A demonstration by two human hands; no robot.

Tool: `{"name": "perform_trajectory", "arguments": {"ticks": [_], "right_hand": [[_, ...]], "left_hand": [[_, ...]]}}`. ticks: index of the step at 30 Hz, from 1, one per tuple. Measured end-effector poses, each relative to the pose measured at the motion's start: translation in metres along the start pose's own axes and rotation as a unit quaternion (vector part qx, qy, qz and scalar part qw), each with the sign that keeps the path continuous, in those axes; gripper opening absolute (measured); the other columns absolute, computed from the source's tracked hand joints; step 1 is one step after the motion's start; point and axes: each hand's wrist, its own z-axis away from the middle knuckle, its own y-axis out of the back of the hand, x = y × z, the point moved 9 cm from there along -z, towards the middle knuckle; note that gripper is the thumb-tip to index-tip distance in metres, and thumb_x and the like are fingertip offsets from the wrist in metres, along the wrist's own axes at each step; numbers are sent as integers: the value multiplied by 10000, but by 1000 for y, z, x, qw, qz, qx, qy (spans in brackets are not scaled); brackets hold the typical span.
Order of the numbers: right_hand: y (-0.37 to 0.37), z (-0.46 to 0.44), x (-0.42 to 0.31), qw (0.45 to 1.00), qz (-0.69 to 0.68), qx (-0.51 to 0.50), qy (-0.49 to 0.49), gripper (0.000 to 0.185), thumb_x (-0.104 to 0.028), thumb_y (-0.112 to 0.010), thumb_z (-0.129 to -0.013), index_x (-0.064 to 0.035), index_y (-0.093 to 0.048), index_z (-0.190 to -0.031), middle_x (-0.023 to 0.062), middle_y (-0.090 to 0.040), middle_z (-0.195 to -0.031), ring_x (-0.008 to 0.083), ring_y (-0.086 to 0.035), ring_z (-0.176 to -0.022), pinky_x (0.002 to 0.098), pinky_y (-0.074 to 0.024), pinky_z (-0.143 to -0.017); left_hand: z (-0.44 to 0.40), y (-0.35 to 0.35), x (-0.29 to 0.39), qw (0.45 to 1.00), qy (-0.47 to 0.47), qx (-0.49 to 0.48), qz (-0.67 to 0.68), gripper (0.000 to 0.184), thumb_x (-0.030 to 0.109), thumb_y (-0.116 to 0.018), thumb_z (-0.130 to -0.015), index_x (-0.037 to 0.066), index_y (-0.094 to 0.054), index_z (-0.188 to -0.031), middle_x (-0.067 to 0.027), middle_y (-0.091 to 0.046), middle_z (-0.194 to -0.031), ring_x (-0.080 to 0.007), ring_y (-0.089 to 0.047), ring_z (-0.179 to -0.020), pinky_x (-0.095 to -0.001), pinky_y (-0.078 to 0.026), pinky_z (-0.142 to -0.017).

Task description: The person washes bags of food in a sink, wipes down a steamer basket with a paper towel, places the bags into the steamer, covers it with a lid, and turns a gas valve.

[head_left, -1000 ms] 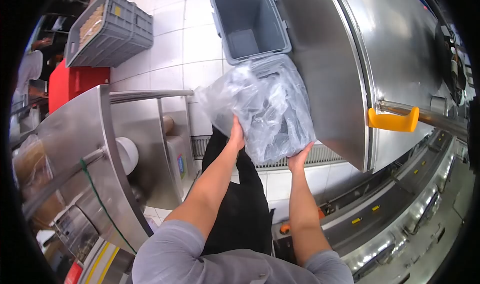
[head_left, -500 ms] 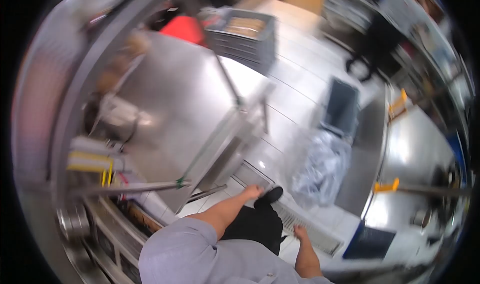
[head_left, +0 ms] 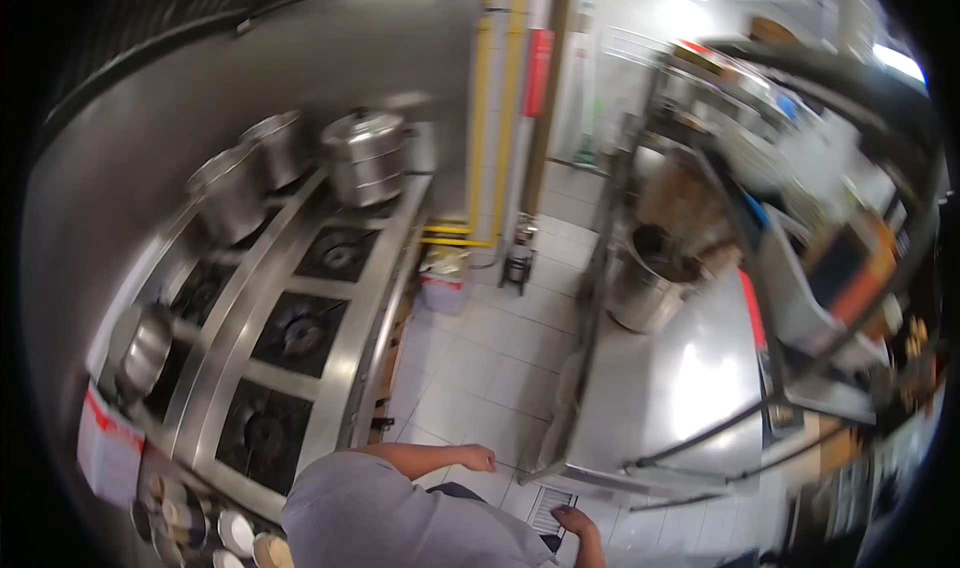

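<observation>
My left hand (head_left: 477, 457) hangs low in front of my body, over the tiled floor, between the stove and the steel table. Its fingers are curled closed, and nothing shows in them. Lower and to the right, my right hand (head_left: 573, 519) is above a floor drain grate (head_left: 549, 511), near the corner of the steel table (head_left: 650, 398). The fingers of that hand are loosely apart and hold nothing visible. Neither hand touches anything.
On the left, a stove (head_left: 300, 333) carries a lidded steel pot (head_left: 362, 158), more pots and a steel bowl (head_left: 145, 348). A tiled aisle (head_left: 470, 368) runs ahead past yellow pipes (head_left: 483, 128). A tall pot (head_left: 645, 288) stands on the steel table beneath a loaded shelf.
My view has swung from the steel tables, grey crates and plastic bag to the stove and aisle. Both hands remain low and apart, now past the table's corner.
</observation>
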Motion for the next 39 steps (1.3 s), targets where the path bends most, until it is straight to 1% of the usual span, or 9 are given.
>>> {"name": "perform_trajectory", "arguments": {"ticks": [9,12,14,16,18,22,29,33,39], "right_hand": [[-46,-145,-390,965,29,-99,243,449,-391,-590,-957,-55,-642,-1251,176,-714,-1077,281,-687,-964,382,-527,-884],[-62,-232,-382,958,64,-148,238,418,-374,-578,-961,-64,-656,-1229,160,-716,-1040,235,-696,-852,382,-549,-804],[-40,-243,-377,945,224,-157,182,493,-469,-578,-913,-80,-686,-1196,187,-693,-1175,376,-631,-1144,441,-489,-981],[-94,-374,-275,801,496,-196,273,525,-470,-562,-898,-42,-687,-1178,201,-691,-1165,388,-623,-1150,455,-478,-997],[-32,-348,-282,887,402,-226,33,525,-451,-545,-891,-18,-689,-1151,219,-671,-1197,398,-619,-1142,470,-465,-1015],[0,-371,-307,928,331,-173,11,523,-432,-541,-881,18,-689,-1102,241,-682,-1138,375,-680,-992,473,-525,-916],[4,-519,-424,872,251,-240,344,424,-445,-566,-944,-27,-626,-988,100,-685,-890,232,-661,-709,425,-550,-593],[72,-558,-491,927,215,-66,299,449,-440,-567,-939,-16,-672,-1044,89,-651,-640,195,-642,-550,368,-529,-524],[138,-541,-476,981,-100,-158,44,486,-467,-494,-990,-75,-546,-1274,142,-659,-1097,252,-653,-852,390,-524,-643]], "left_hand": [[227,100,-124,821,73,392,407,478,445,-658,-932,61,-646,-1217,-136,-706,-1129,-248,-656,-1083,-357,-497,-949],[290,94,-143,725,92,477,489,456,383,-663,-954,60,-625,-1274,-110,-684,-1181,-205,-630,-1116,-342,-475,-971],[325,82,-152,671,99,515,523,455,365,-658,-963,72,-605,-1307,-90,-666,-1222,-195,-609,-1151,-333,-468,-977],[366,77,-150,571,113,565,584,429,295,-663,-968,42,-592,-1307,-81,-647,-1273,-180,-609,-1153,-316,-478,-969],[390,67,-145,522,137,580,610,424,288,-663,-968,44,-590,-1306,-76,-649,-1272,-171,-610,-1149,-306,-483,-955],[398,53,-180,409,166,647,622,396,260,-661,-970,47,-587,-1297,-60,-661,-1256,-145,-618,-1124,-269,-493,-903],[353,219,-197,468,170,713,493,429,251,-684,-952,55,-571,-1316,-87,-653,-1242,-190,-625,-1140,-340,-504,-950],[317,315,-183,584,194,698,367,455,267,-699,-935,98,-567,-1337,-90,-634,-1289,-233,-627,-1143,-371,-513,-933],[329,343,-211,569,235,687,386,474,271,-708,-926,106,-562,-1346,-78,-625,-1306,-237,-629,-1105,-364,-520,-923]]}}
